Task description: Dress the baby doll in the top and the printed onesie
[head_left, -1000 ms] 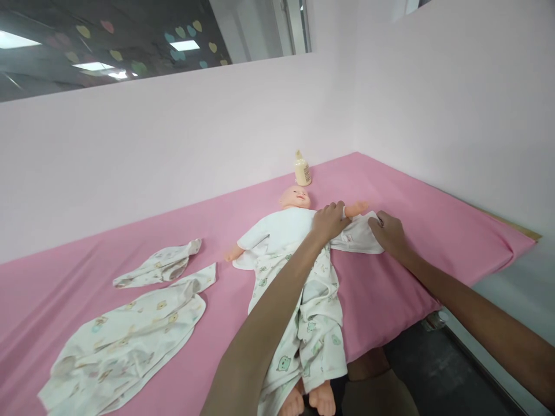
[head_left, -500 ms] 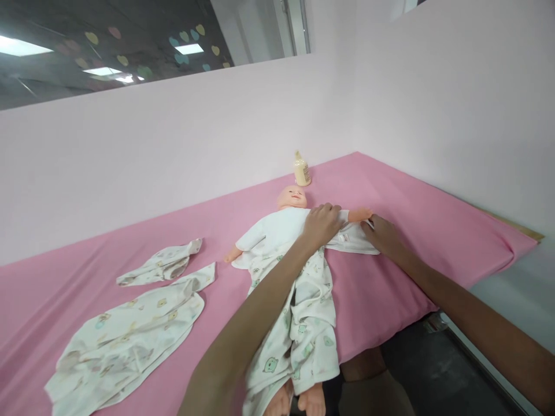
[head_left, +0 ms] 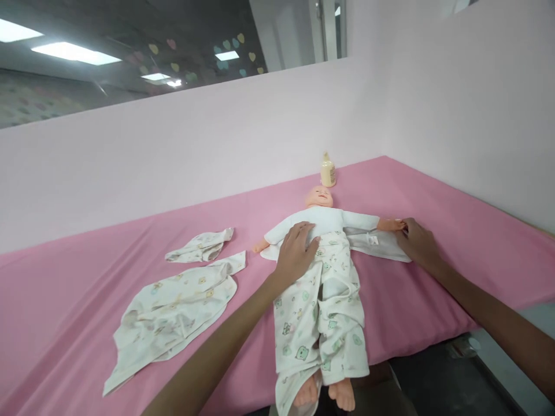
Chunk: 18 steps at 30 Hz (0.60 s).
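A baby doll (head_left: 327, 219) lies on its back, its arms spread to both sides. It wears a white long-sleeved top and white pants (head_left: 299, 323) printed with green animals, its bare feet showing at the cuffs. My left hand (head_left: 299, 248) rests on the doll's belly by the waistband, fingers stretched out. Out on the right, my right hand (head_left: 417, 242) pinches the doll's hand (head_left: 391, 225) at the end of its straightened arm. Beneath that arm a white cloth flap (head_left: 381, 245) with a small label lies spread on the pink sheet.
Left of the doll lie a printed baby garment (head_left: 177, 312) and a small printed cloth piece (head_left: 202, 245). A cream pump bottle (head_left: 328, 171) stands behind the doll's head. The pink sheet (head_left: 99, 289) covers the surface, with white walls at the back and right.
My left hand has moved from the doll's sleeve to its belly. The doll's arm is stretched straighter, its hand still in my right fingers. The view has swung left.
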Each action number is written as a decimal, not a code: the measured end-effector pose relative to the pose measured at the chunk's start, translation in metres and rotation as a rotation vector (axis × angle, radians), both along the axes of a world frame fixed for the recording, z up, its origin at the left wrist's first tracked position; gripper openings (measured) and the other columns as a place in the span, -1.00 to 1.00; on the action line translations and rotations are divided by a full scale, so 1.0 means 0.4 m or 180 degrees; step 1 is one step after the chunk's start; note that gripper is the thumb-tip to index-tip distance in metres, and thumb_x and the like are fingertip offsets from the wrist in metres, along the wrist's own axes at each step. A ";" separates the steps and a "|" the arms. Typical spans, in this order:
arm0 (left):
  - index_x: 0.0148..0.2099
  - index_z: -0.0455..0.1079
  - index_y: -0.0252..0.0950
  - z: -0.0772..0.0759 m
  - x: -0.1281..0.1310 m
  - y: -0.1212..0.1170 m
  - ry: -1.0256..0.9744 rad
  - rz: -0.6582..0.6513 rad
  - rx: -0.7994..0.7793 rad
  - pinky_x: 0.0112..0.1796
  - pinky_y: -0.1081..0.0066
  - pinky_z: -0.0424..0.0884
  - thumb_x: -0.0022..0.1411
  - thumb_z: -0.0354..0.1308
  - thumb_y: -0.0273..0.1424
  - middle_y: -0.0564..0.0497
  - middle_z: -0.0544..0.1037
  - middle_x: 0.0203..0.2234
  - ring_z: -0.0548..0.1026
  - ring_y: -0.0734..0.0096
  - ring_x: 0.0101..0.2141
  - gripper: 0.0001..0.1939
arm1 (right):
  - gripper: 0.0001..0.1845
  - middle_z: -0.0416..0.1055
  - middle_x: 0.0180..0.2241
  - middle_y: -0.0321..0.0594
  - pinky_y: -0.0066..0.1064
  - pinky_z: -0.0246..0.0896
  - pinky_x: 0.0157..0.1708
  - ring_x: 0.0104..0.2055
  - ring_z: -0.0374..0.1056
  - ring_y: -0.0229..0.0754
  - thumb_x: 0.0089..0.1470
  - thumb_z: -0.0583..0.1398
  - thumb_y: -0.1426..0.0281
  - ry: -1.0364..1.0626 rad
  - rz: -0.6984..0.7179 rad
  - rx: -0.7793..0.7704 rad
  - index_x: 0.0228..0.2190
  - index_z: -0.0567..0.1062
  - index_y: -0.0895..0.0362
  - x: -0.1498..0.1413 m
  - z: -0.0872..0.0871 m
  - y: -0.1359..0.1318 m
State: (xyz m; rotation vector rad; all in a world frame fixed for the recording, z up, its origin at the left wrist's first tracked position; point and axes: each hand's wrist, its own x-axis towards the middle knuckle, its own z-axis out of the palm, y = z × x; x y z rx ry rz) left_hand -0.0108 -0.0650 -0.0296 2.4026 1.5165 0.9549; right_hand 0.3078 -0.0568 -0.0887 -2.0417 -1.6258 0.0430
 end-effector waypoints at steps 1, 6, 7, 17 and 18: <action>0.11 0.26 -0.21 -0.007 -0.005 -0.004 -0.0106 0.0064 -0.0058 0.14 0.17 0.21 0.32 -0.04 -0.27 -0.08 0.33 0.09 0.28 0.24 0.12 -0.65 | -0.71 0.46 -0.18 -0.01 -0.24 0.12 -0.23 -0.17 0.37 0.03 0.13 -0.03 0.30 -0.0007 -0.0028 -0.0003 -0.19 0.34 0.16 0.000 -0.004 0.001; 0.12 0.23 -0.23 -0.042 -0.023 -0.009 -0.0816 0.0238 -0.0352 0.18 0.23 0.15 0.31 -0.04 -0.23 -0.11 0.28 0.13 0.22 0.27 0.17 -0.61 | -0.63 0.41 -0.12 0.06 -0.16 0.16 -0.17 -0.09 0.33 0.10 0.06 0.01 0.27 -0.0237 -0.0148 0.0376 -0.12 0.34 0.18 -0.001 -0.016 -0.001; 0.14 0.22 -0.23 -0.048 -0.026 -0.008 -0.0944 0.0253 -0.0412 0.18 0.23 0.15 0.31 -0.04 -0.22 -0.11 0.26 0.15 0.21 0.27 0.18 -0.60 | -0.61 0.39 -0.09 0.07 -0.12 0.15 -0.14 -0.05 0.31 0.12 0.04 0.02 0.28 -0.0375 -0.0160 0.0575 -0.11 0.35 0.19 -0.005 -0.015 -0.006; 0.30 0.00 -0.26 -0.053 -0.052 0.003 -0.2229 0.0421 -0.1998 0.20 0.19 0.10 0.16 0.10 0.01 -0.20 0.10 0.28 0.10 0.11 0.26 -0.21 | -0.63 0.48 -0.21 -0.07 -0.18 0.25 -0.12 -0.14 0.37 0.00 0.13 0.01 0.12 0.0889 0.0999 0.0352 -0.25 0.43 0.11 -0.220 0.047 -0.058; 0.30 0.01 -0.24 -0.050 -0.058 0.005 -0.2382 0.0364 -0.2175 0.17 0.20 0.15 0.12 0.14 0.01 -0.20 0.09 0.29 0.13 0.09 0.25 -0.18 | -0.60 0.50 -0.23 -0.09 -0.19 0.27 -0.13 -0.17 0.39 -0.01 0.15 -0.01 0.10 0.1168 0.1060 0.0118 -0.25 0.46 0.10 -0.247 0.051 -0.050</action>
